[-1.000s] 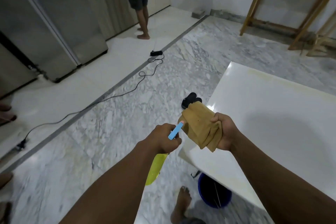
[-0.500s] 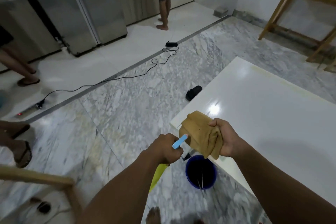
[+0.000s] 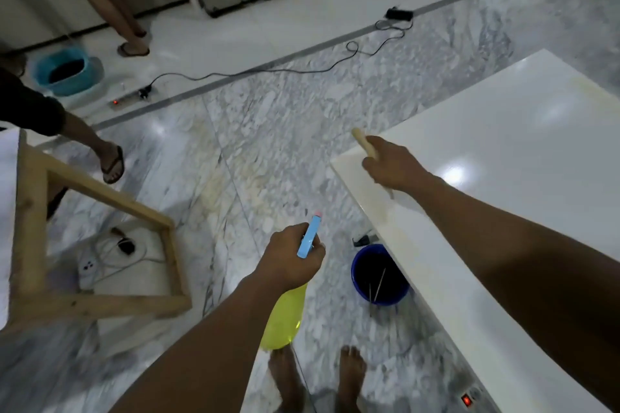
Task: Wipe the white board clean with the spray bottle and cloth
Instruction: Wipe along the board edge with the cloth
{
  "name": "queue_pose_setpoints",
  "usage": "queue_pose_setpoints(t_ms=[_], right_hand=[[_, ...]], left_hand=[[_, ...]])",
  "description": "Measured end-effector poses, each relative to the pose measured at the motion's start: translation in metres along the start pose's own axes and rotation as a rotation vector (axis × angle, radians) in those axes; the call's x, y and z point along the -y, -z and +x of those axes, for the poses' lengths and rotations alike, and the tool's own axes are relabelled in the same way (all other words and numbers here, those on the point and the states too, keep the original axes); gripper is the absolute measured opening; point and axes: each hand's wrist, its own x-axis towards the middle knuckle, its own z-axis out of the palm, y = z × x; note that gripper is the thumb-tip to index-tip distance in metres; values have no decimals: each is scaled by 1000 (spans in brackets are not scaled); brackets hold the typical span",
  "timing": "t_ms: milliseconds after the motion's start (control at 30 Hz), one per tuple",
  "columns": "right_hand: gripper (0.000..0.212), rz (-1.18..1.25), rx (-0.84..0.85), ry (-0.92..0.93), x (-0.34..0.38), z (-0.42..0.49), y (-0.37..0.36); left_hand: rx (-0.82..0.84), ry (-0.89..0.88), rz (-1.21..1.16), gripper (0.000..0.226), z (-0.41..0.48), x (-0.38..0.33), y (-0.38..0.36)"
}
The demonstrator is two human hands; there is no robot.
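The white board (image 3: 523, 198) lies flat at the right, glossy, with a yellowish stain along its near left edge. My right hand (image 3: 392, 166) rests on the board's left corner, closed over the tan cloth (image 3: 364, 141); only a small end of the cloth sticks out past my fingers. My left hand (image 3: 292, 258) is over the floor left of the board, gripping the spray bottle (image 3: 285, 318), which has a yellow body hanging below my fist and a blue nozzle pointing up and away.
A blue bucket (image 3: 379, 278) stands on the marble floor under the board's edge, near my bare feet (image 3: 315, 379). A wooden frame (image 3: 100, 298) stands at the left. Cables and a power strip (image 3: 134, 100) cross the floor. Other people's legs (image 3: 110, 13) stand at the far left.
My right hand has gone from holding the cloth up in the air to pressing it on the board's corner. The camera has swung left and down. The spray bottle stays in my left hand.
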Motion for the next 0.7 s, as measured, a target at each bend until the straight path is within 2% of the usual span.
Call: queue_pose_setpoints(t_ms=[67,133,200,300,433,600,700], right_hand=[[70,-210,147,56,-14,16,-31],[74,-386,83,112,-24,28,-52],[76,-417,-35,254,-26,42,-57],[61,-469,-56,388,-34,56,-64],[63,-513,-125,423,-52,56,-84],[75,-546,-68,452,-62,46,-81],[73,-590,-65,470,-71,31,-84]], left_hand=[[-7,27,3,20,-3,10,-5],[-15,39,9,17,-4,18,-6],[-34,57,24,17,-1,24,-6],[-56,72,53,16,4,29,-11],[-41,65,108,17,5,22,-31],[-9,70,78,15,-1,8,-62],[8,62,57,15,-6,0,-76]])
